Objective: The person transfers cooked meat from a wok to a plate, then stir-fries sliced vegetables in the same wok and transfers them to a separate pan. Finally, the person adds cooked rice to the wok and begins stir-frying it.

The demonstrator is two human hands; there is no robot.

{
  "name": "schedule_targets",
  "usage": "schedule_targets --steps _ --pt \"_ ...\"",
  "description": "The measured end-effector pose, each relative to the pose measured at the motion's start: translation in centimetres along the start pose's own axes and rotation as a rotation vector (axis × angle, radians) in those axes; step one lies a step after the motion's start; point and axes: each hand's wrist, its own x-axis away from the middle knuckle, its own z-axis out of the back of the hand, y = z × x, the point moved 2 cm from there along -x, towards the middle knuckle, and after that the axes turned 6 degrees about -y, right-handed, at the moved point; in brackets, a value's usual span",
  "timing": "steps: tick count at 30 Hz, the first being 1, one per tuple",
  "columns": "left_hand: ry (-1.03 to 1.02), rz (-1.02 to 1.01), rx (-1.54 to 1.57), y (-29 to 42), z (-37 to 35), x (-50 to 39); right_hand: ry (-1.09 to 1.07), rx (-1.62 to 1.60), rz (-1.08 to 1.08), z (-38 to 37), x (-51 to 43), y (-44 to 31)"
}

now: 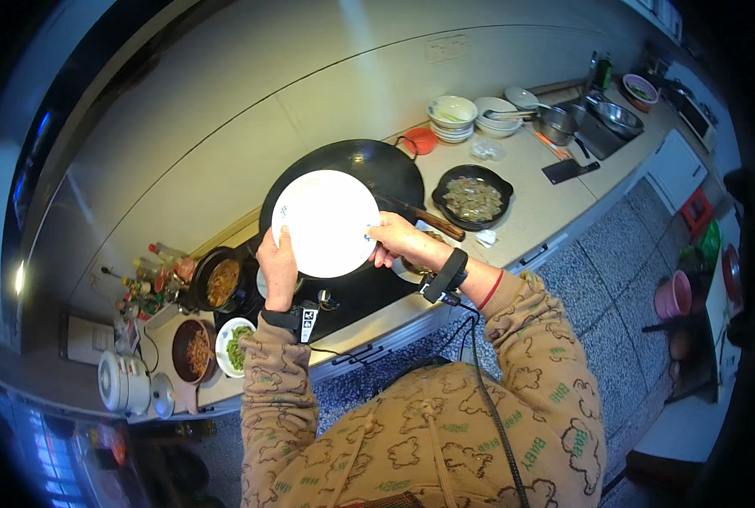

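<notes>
A white plate (326, 222) with small blue marks near its rim is held up over the stove, glaring bright under the light. My left hand (277, 263) grips its left edge, the thumb on the upper face. At the right edge my right hand (397, 238) pinches the rim. Behind and below the plate sits a large black wok (358, 155), its inside partly hidden. A wooden handle (441, 224) extends from the wok toward the right. Under my right wrist, a dish of food (409, 270) is partly covered by the arm.
Right of the wok stands a black pan of food (472, 198); farther along lie a cleaver (568, 170) and stacked bowls (451, 117) near the sink (596, 136). Left are a pot of food (223, 282), a brown pan (193, 349), a bowl of green vegetables (234, 346) and bottles (155, 273).
</notes>
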Motion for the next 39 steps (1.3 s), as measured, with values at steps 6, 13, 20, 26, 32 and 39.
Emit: schedule_targets --steps 6,13,20,26,32,39 --pt "0.233 -0.409 -0.451 5.6 -4.1 -1.7 0.268 -0.056 0.178 3.8 3.3 0.1" --pt "0.12 0.103 -0.061 2.4 -3.9 -5.1 0.54 -0.25 0.262 18.2 11.0 2.9" --pt "-0.039 0.252 -0.976 -4.9 -5.5 -3.4 1.085 -0.261 0.101 36.2 17.0 10.4" --pt "0.144 0.013 -0.989 -2.4 -8.4 -1.9 1.085 -0.361 0.084 45.3 16.3 17.7" --pt "0.084 0.172 -0.569 2.0 -11.6 2.2 1.085 -0.457 0.005 48.8 13.8 19.9" --pt "0.025 0.282 -0.225 1.5 -13.3 11.6 0.948 -0.662 0.07 47.5 12.8 20.6"
